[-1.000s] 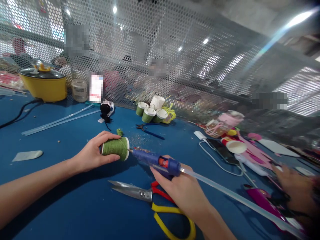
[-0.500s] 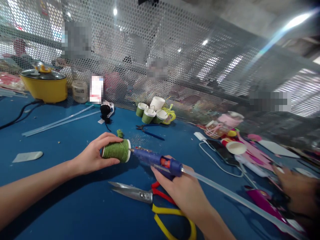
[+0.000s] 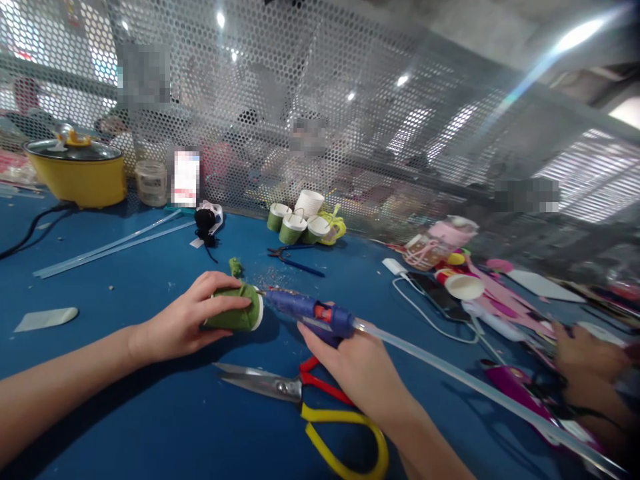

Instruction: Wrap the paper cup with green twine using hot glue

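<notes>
My left hand is closed round a small paper cup wrapped in green yarn, which lies on its side with its white rim to the right. In my right hand is a blue hot glue gun, gripped by its handle. Its nozzle is at the cup's rim; whether it touches I cannot tell. A long clear glue stick sticks out of the gun's back. Below the gun lie scissors with one red and one yellow handle. A tuft of green yarn sits just behind the cup.
Blue pliers and several green-wrapped cups stand behind. At the left are a yellow electric pot, a jar, a lit phone and glue sticks. Another person's hand is among craft pieces at the right.
The cup has been turned slightly in my left hand, and its fingers now reach further over the yarn. The glue gun stays at the rim. The view has shifted a little.
</notes>
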A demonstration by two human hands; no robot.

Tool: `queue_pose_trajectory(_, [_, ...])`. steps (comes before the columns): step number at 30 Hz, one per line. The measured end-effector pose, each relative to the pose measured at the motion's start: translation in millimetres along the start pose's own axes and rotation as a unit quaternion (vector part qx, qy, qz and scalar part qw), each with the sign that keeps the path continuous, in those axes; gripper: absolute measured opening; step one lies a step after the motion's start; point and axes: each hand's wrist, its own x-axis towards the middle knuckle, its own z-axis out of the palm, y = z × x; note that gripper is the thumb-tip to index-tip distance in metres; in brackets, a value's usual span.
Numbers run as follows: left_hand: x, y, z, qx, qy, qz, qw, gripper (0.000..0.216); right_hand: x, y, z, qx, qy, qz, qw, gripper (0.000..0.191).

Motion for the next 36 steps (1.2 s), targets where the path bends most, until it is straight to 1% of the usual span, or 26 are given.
queue_pose_trajectory(5, [1.0,-0.6,0.7,0.020,0.001,0.027,0.999,0.037,0.3,6.1,2.2,-0.014,-0.018,-0.010,1.000,0.019])
queue_pose_trajectory(9, [0.0,-0.3,-0.1,0.021,0.005,0.026,0.999,0.037,0.3,13.8,4.7,-0.033,-0.031,-0.022,0.999,0.023])
queue_pose_trajectory(16, [-1.1,-0.1,0.8,0.019,0.000,0.031,0.999,0.039,0.3,18.8,14.0,0.056,-0.005,0.039,0.998,0.020])
queue_pose_trajectory(20, [-0.5,0.1,0.9,0.013,0.001,0.031,0.999,0.039,-0.6,16.8,15.5,0.053,-0.024,0.067,0.996,0.021])
queue_pose_trajectory(23, [-0.5,-0.6,0.9,0.011,-0.001,0.033,0.999,0.038,-1.3,14.8,13.5,0.050,-0.024,0.066,0.996,0.020])
queue_pose_trajectory(25, [-0.9,-1.3,1.0,0.007,0.002,0.020,1.000,0.039,-2.4,15.1,12.0,0.058,-0.030,0.056,0.996,0.020])
queue_pose_trajectory(28, [-1.5,-2.2,0.9,-0.006,0.006,-0.017,1.000,0.040,-4.0,17.4,10.9,0.071,-0.038,0.050,0.996,0.021])
queue_pose_trajectory(32, [-0.8,-3.7,-0.1,-0.034,0.016,-0.076,0.996,0.041,-3.5,16.8,10.6,0.082,-0.024,0.040,0.996,0.016])
queue_pose_trajectory(34, [0.5,-4.8,-0.5,-0.052,0.031,-0.099,0.993,0.041,-2.9,13.5,9.8,0.088,-0.022,0.052,0.994,0.017])
queue_pose_trajectory(36, [2.0,-5.8,-0.4,-0.072,0.047,-0.121,0.989,0.042,-2.8,9.6,8.4,0.100,-0.023,0.080,0.991,0.019])
